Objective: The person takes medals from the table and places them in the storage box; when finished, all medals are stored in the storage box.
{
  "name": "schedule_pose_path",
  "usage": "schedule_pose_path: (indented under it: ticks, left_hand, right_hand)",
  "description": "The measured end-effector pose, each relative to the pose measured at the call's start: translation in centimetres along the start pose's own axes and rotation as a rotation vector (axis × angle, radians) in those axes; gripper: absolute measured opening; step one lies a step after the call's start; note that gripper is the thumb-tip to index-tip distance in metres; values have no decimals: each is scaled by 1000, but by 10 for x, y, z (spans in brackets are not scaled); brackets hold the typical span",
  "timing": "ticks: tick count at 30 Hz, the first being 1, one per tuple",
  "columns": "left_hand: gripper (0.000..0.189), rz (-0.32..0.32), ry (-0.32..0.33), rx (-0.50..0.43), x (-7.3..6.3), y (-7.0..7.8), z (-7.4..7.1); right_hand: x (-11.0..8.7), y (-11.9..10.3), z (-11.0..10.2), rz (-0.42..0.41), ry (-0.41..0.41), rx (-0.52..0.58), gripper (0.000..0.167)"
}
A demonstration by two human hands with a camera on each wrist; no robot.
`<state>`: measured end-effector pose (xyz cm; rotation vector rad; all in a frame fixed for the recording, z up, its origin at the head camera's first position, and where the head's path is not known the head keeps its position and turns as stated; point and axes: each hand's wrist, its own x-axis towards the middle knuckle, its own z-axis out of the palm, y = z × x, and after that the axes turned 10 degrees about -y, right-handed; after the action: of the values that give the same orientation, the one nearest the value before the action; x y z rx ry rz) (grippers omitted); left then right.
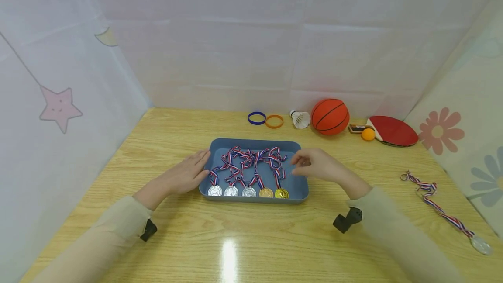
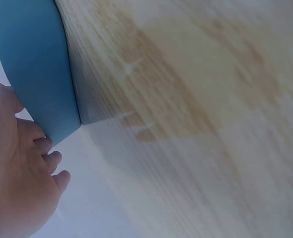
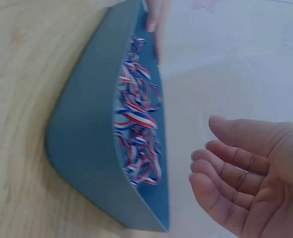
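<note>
A blue-grey tray (image 1: 251,201) sits on the wooden table, holding medals on tangled red, white and blue ribbons (image 1: 257,156). Along its near side lie silver medals (image 1: 231,191), a bronze-coloured medal (image 1: 266,192) and a gold medal (image 1: 281,193). At the tray's left end, my left hand (image 1: 187,172) touches the rim with its fingers fairly straight; the left wrist view shows the tray wall (image 2: 35,64) beside those fingers. My right hand (image 1: 320,166) hovers over the tray's right end. In the right wrist view its loosely bent fingers (image 3: 226,193) hold nothing.
Toward the back stand blue and orange wristbands (image 1: 274,121), a shuttlecock (image 1: 301,119), a small basketball (image 1: 330,117), an orange ball (image 1: 368,134) and a red table tennis paddle (image 1: 394,131). Another silver medal (image 1: 480,245) with its ribbon lies at the right. Hanging cloth encloses the table.
</note>
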<state>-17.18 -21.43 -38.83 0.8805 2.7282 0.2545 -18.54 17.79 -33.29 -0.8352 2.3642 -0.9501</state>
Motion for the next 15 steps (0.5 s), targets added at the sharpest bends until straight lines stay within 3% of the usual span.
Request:
schedule_pose_path:
  ticks: [8, 15]
  left_hand:
    - [58, 2, -4, 4, 0, -1, 0]
    - [58, -2, -11, 3, 0, -2, 1]
  right_hand:
    - [-52, -3, -28, 32, 172, 43, 23]
    - [-105, 20, -48, 87, 334, 78, 24]
